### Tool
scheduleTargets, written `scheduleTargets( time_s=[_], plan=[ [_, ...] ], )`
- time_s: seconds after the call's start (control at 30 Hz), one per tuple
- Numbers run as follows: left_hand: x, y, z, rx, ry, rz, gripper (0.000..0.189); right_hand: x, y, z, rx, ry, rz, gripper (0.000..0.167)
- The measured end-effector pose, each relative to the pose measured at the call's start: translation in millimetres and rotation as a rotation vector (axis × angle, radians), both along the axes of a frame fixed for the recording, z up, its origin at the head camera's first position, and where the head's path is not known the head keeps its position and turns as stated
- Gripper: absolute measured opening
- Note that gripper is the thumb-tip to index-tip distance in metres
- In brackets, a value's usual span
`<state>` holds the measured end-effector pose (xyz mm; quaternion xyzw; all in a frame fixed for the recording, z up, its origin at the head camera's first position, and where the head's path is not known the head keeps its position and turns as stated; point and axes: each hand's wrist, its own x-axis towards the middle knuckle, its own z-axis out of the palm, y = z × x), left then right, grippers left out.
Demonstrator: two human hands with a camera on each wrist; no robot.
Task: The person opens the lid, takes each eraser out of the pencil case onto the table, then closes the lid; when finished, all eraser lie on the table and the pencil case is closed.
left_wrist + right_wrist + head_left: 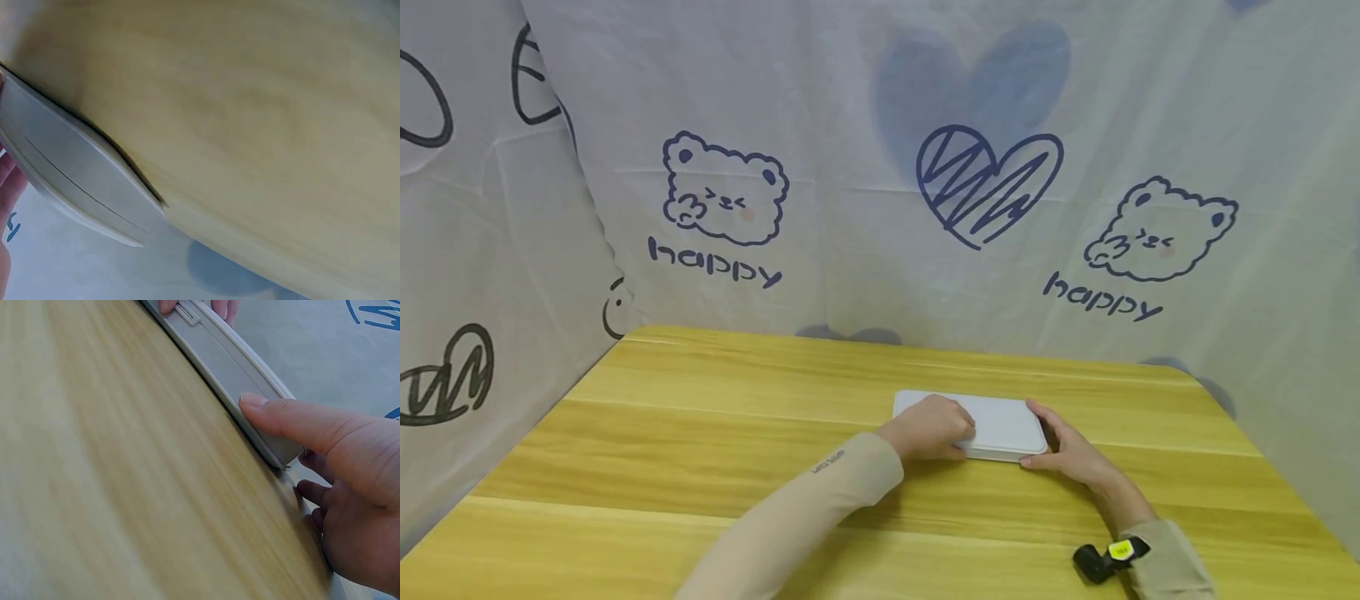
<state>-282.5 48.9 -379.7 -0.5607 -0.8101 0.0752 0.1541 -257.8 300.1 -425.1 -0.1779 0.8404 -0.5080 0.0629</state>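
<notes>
A flat white plastic case (1003, 423) with rounded corners lies on the wooden table. Its long front side (225, 359) bears a small ridged latch (188, 312). My left hand (931, 427) is over the case's left part, fingers bent on the lid and thumb down at the front, close beside the latch. The right hand (1070, 450) grips the right end, its thumb (275, 412) on the front side and its other fingers round the end. In the left wrist view the case (69, 147) shows edge-on, with a thin seam along its side.
The yellow wood-grain table (715, 467) reaches back to a pale curtain (842, 208) printed with hearts and bears. A second curtain side (482, 250) hangs along the left. A black wrist camera (1101, 562) is strapped over the right sleeve.
</notes>
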Motion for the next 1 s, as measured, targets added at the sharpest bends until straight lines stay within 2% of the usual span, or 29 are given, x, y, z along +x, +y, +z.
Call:
scheduleTargets(
  time_s=[0.33, 0.6, 0.77, 1.0],
  plan=[
    [1.1, 4.7, 2.5, 0.037, -0.038, 0.012, 0.017, 0.4, 0.8, 0.4, 0.040, -0.007, -0.035, 0.091],
    [2.3, 8.7, 1.8, 0.006, -0.041, 0.010, 0.015, 4.9, -1.9, 4.8, 0.040, 0.008, -0.023, 0.089],
    [2.5, 9.8, 1.4, -0.020, -0.030, -0.003, 0.014, 3.6, -1.9, 2.4, 0.058, 0.014, -0.030, 0.090],
    [1.1, 9.2, 1.1, -0.007, -0.045, 0.000, 0.013, -0.5, -1.2, -1.9, 0.065, 0.000, -0.041, 0.095]
  ],
)
